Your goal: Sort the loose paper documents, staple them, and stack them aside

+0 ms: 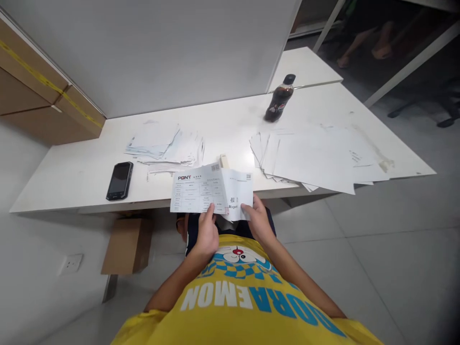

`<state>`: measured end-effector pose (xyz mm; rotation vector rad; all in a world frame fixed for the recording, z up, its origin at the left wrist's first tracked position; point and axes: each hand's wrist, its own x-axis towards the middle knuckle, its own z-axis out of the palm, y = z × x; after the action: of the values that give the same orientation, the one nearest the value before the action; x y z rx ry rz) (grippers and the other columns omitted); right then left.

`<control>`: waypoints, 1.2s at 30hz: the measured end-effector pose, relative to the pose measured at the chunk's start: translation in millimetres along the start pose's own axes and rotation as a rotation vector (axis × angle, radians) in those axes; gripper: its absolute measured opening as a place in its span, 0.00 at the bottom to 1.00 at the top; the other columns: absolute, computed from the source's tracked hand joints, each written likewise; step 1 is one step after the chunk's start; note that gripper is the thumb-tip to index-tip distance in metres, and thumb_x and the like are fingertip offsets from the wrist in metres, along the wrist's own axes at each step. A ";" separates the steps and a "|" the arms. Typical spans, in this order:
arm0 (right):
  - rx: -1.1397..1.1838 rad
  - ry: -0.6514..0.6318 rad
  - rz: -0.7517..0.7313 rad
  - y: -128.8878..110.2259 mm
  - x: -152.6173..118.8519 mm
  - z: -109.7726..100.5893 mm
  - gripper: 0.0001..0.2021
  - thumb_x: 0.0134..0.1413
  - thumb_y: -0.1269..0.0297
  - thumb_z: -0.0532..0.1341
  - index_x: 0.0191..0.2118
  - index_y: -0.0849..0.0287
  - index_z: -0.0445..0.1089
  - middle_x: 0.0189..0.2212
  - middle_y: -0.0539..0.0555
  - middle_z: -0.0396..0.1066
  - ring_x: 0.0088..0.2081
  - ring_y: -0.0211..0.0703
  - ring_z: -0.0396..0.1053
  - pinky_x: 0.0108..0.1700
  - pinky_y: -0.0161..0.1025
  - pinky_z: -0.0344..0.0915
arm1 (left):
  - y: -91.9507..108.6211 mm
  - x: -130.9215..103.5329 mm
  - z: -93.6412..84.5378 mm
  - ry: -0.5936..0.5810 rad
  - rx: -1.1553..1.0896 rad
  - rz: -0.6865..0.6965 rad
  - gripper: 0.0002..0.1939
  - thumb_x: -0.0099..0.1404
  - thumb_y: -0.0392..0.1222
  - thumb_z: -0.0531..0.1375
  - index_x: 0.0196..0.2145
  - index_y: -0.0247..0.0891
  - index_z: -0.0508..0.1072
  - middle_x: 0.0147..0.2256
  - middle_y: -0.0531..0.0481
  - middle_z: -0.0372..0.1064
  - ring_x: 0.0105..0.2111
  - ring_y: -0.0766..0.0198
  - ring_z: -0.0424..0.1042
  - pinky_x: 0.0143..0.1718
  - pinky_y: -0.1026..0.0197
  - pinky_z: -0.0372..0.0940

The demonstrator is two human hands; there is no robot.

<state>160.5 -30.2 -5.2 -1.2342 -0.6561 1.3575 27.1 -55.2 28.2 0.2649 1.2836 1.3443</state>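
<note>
Near the table's front edge, my left hand (208, 232) grips the lower edge of a printed form (190, 191) headed "PONY", thumb on top. In my right hand (258, 220) is a folded report sheet (240, 189) with "Report" printed on it, pinched at its lower right corner. The form overlaps the left part of the report sheet. Just behind the papers, a small cream-coloured block (224, 161) lies on the table, its lower part hidden by them. My fingers under the papers are mostly hidden.
On the white table (230, 124), a paper stack (168, 148) lies left and a wider spread of sheets (316, 153) right. A dark handheld phone (120, 180) and a cola bottle (279, 99) stand about. Cardboard boxes (79, 110) sit far left; another box (125, 244) is below.
</note>
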 end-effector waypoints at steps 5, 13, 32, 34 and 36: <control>-0.044 0.137 -0.069 8.3 -10.7 -14.1 0.26 0.49 0.59 0.61 0.55 0.54 0.62 0.53 0.57 0.70 0.53 0.51 0.69 0.54 0.50 0.66 | -3.6 7.3 -15.4 0.005 0.088 -0.104 0.11 0.56 0.45 0.68 0.38 0.44 0.77 0.52 0.50 0.73 0.63 0.54 0.59 0.65 0.52 0.52; -0.013 0.001 -0.008 14.1 -22.7 -12.5 0.25 0.58 0.43 0.54 0.53 0.55 0.67 0.50 0.57 0.73 0.52 0.52 0.71 0.53 0.51 0.69 | -12.1 3.8 -19.3 -0.362 0.098 -0.267 0.18 0.49 0.47 0.72 0.36 0.35 0.80 0.43 0.41 0.78 0.53 0.48 0.71 0.57 0.50 0.61; -0.473 -0.191 -0.286 -33.8 7.2 -42.5 0.15 0.51 0.55 0.64 0.44 0.53 0.74 0.42 0.54 0.76 0.46 0.56 0.72 0.52 0.56 0.66 | 27.7 44.0 -39.8 0.071 0.475 0.472 0.31 0.54 0.47 0.67 0.53 0.46 0.60 0.41 0.50 0.70 0.40 0.63 0.73 0.42 0.63 0.65; -0.526 -0.182 -0.414 -47.9 16.2 -35.5 0.14 0.54 0.56 0.62 0.45 0.52 0.74 0.42 0.54 0.76 0.47 0.54 0.71 0.53 0.54 0.65 | 42.9 53.4 -29.8 0.044 0.584 0.609 0.28 0.55 0.45 0.66 0.52 0.45 0.64 0.43 0.49 0.69 0.43 0.61 0.72 0.46 0.61 0.65; -0.535 -0.181 -0.492 -53.7 32.6 -29.6 0.14 0.55 0.56 0.62 0.46 0.52 0.73 0.44 0.53 0.75 0.49 0.53 0.70 0.54 0.52 0.64 | 58.3 70.2 -20.6 -0.009 0.656 0.739 0.22 0.55 0.43 0.66 0.47 0.42 0.68 0.45 0.47 0.69 0.49 0.58 0.69 0.53 0.59 0.62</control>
<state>212.6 4.0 25.4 -1.2496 -1.4161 0.9066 -40.8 9.1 29.2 1.2968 1.6733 1.4576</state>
